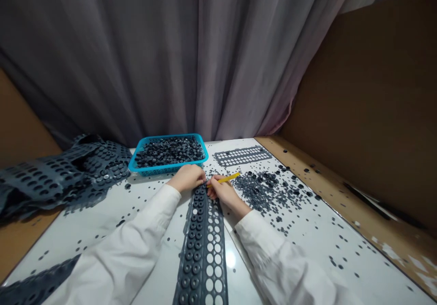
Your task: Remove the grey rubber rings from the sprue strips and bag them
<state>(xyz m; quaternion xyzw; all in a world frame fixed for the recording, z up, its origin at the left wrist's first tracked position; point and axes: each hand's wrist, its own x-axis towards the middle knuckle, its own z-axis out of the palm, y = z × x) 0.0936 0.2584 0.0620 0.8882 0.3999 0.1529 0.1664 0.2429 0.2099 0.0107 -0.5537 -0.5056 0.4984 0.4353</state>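
A long dark rubber sheet point(205, 250) lies lengthwise in front of me; its left rows hold round ring-shaped parts, while its right rows are mostly open holes showing white. My left hand point(189, 177) is closed at the sheet's far end, fingertips bent down onto it; whatever they pinch is hidden. Close beside it, my right hand point(221, 192) grips a thin yellow stick-like tool point(229, 178), its tip at the sheet near the left fingertips. The tool's exact kind cannot be made out.
Behind my left hand stands a blue basket point(143, 170) full of small black rubber parts. A punched sheet point(227, 158) lies at the back right. Small black discs point(256, 191) are heaped right of my hand. More perforated sheets point(102, 159) pile up at left. Cardboard point(368, 91) walls the right side.
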